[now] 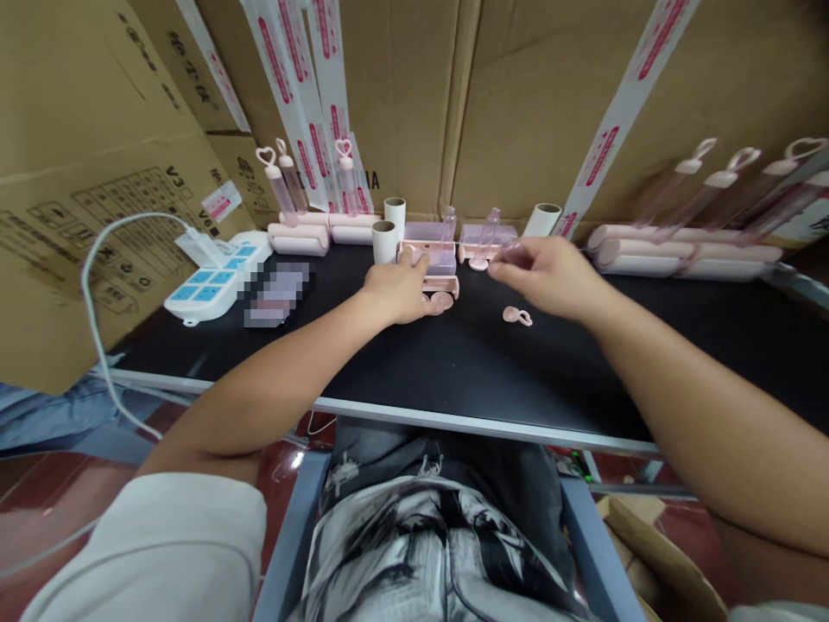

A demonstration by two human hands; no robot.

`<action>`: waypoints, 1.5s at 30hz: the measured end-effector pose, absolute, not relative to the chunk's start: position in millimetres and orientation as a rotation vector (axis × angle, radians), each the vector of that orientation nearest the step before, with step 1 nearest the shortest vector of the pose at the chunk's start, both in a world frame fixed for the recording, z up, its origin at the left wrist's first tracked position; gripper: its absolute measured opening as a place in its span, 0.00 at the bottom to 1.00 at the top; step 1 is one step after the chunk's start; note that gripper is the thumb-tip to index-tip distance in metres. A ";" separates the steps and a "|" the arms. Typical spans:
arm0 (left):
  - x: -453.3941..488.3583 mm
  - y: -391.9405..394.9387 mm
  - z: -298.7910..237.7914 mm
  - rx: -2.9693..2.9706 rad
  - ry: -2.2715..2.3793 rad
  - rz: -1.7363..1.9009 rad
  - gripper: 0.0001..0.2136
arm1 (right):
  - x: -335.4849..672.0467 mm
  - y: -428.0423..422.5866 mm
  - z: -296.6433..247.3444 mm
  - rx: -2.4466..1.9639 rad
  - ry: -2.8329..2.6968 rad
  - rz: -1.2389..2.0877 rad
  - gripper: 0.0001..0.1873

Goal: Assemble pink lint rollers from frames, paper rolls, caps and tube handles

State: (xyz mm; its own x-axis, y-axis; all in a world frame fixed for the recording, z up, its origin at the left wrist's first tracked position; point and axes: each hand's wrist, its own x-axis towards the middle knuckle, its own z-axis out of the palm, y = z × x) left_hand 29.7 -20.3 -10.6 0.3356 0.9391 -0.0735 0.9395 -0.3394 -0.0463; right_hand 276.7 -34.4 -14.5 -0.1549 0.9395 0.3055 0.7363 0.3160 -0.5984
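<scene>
My left hand (396, 289) lies with its fingers stretched out over a clear-pink and solid-pink plastic case (441, 262). Its thumb reaches down beside pink round discs (442, 301), close to a pink trough-shaped part (444, 286). My right hand (550, 275) is closed, with a clear pink piece (515, 253) at its fingertips; the piece's full shape is hidden. Left of these fingers, a clear pink bottle-like tube (487, 238) stands on a round pink base (478, 265). Below my right hand lies a small pink cap with a loop (517, 316).
White cardboard tubes (384, 243) stand behind my left hand, another (542, 219) behind my right. Pink rollers with looped tubes line the back left (299, 239) and right (725, 259). A power strip (220, 281) with cable and a blurred-out object (277, 294) lie left. Cardboard walls (401, 104) enclose the black table (492, 380).
</scene>
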 end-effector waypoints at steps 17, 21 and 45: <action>14.4 -7.5 -0.2 2.684 1.029 0.621 0.34 | 246.9 -48.0 -27.0 -1.146 -1.778 0.697 0.29; 25.4 -22.5 10.3 2.560 0.958 0.633 0.35 | 232.9 -54.1 -23.5 -0.987 -1.699 0.715 0.35; -34.4 20.0 28.8 2.275 1.966 0.145 0.28 | 288.8 -33.9 -24.9 -1.376 -2.574 0.452 0.07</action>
State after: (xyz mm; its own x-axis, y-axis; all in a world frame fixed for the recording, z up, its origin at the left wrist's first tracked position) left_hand -34.4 20.0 28.8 0.1458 0.9892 -0.0134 0.9766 -0.1418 0.1618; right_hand 288.8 -33.9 -24.9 -0.5521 0.8335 0.0217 0.7762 0.5234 -0.3514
